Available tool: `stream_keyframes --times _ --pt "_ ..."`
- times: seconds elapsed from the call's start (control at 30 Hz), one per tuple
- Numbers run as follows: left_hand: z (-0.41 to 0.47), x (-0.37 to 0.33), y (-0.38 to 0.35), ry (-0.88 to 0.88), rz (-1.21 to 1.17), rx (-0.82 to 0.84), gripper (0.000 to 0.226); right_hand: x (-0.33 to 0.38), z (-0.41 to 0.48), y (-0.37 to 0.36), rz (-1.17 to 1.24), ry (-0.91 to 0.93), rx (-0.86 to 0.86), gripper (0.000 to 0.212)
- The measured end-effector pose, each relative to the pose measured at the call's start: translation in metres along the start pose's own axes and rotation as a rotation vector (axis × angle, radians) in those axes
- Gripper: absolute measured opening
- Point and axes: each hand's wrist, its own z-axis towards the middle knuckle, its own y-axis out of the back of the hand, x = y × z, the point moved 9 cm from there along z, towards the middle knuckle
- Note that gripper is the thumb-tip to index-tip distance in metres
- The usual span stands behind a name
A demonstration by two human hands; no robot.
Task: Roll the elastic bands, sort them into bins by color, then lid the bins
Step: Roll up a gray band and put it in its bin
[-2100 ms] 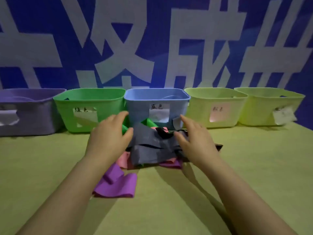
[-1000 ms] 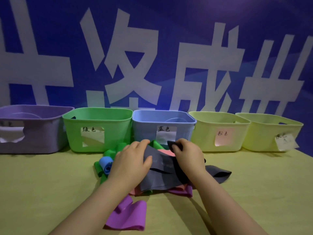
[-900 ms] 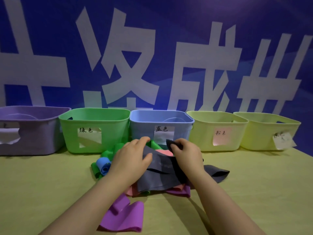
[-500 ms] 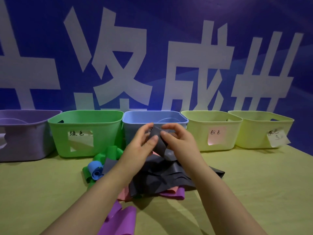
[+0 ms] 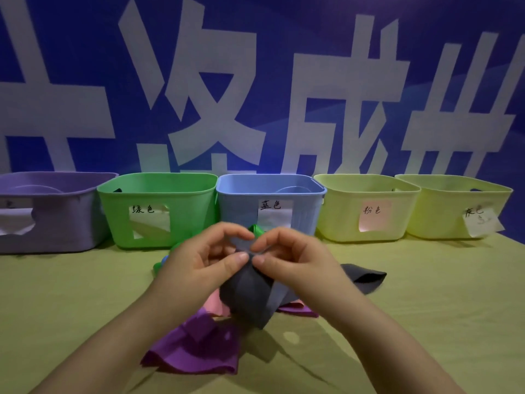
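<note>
A grey elastic band (image 5: 250,291) hangs lifted above the pile, its top end pinched between thumb and fingers of both my left hand (image 5: 199,263) and my right hand (image 5: 295,260). Under it lie a pink band (image 5: 216,305), a purple band (image 5: 199,348) nearer me, and a second grey band (image 5: 366,277) to the right. A bit of green band (image 5: 257,230) shows behind my fingers. Five open bins stand in a row at the back: purple (image 5: 56,223), green (image 5: 187,211), blue (image 5: 241,206), and two yellow-green ones (image 5: 341,220) (image 5: 437,217).
The bins carry paper labels on their fronts. A blue wall with large white characters (image 5: 216,95) rises right behind them. The yellow-green tabletop (image 5: 440,308) stretches out on both sides of the pile.
Both hands took the grey band's end off the pile and lifted it. They now hold it lower and closer to me than half a second ago, with more of the band hanging.
</note>
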Motion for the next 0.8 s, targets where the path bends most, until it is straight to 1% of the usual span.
stream_keyframes --times 0.1,0.2,0.3,0.43,0.5,0.57,0.6,0.7,0.8 --pt "-0.006 0.019 -0.002 0.062 0.033 -0.021 0.026 -0.026 -0.004 -0.003 -0.026 -0.084 -0.034 0.026" --pt "-0.007 0.026 -0.006 0.061 0.061 -0.035 0.024 -0.04 -0.008 0.002 0.012 -0.149 -0.075 0.02" --pt "-0.008 0.026 -0.005 0.054 0.063 -0.05 0.026 -0.042 -0.01 0.004 0.031 -0.176 -0.105 0.018" --pt "-0.013 0.027 -0.001 0.073 0.075 -0.102 0.025 -0.043 -0.012 0.004 -0.012 -0.197 -0.124 0.015" --pt "-0.014 0.027 0.001 0.07 0.082 -0.128 0.031 -0.043 -0.013 0.003 -0.024 -0.199 -0.124 0.015" --pt "-0.015 0.027 0.002 0.076 0.096 -0.149 0.046 -0.041 -0.013 0.005 -0.095 -0.182 -0.126 0.017" --pt "-0.015 0.027 0.002 0.078 0.107 -0.158 0.048 -0.039 -0.013 0.006 -0.151 -0.171 -0.127 0.018" --pt "-0.017 0.029 0.004 0.098 0.116 -0.184 0.038 -0.036 -0.016 0.009 -0.294 -0.162 -0.116 0.024" --pt "-0.016 0.034 -0.001 0.12 0.151 -0.136 0.036 -0.028 -0.02 0.011 -0.49 -0.117 -0.118 0.03"
